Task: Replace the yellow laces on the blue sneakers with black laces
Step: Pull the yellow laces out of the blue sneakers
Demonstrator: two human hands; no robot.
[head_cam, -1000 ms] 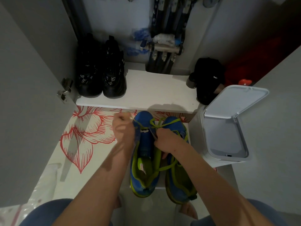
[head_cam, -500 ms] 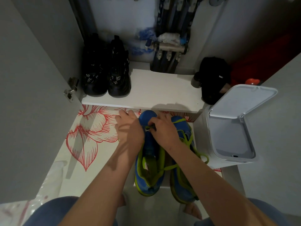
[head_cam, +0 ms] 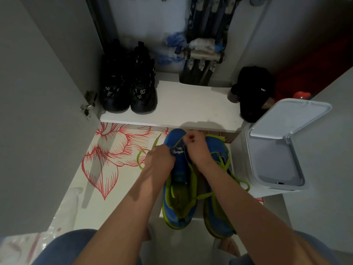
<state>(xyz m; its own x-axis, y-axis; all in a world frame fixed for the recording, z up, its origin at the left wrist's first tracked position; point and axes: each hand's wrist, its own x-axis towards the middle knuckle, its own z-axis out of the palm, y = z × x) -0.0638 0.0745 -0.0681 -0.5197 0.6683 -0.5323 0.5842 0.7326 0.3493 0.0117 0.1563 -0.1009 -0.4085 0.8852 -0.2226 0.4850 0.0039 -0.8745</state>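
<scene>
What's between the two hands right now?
Head view: the tongue of one blue sneaker, crossed by the yellow lace, lies between the left hand and right hand; both grip that lace.

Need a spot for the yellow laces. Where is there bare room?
Free: the white shelf between the black boots and the black cap; the flowered floor left of the loose yellow lace. Crowded: between the sneakers and the bin.
</scene>
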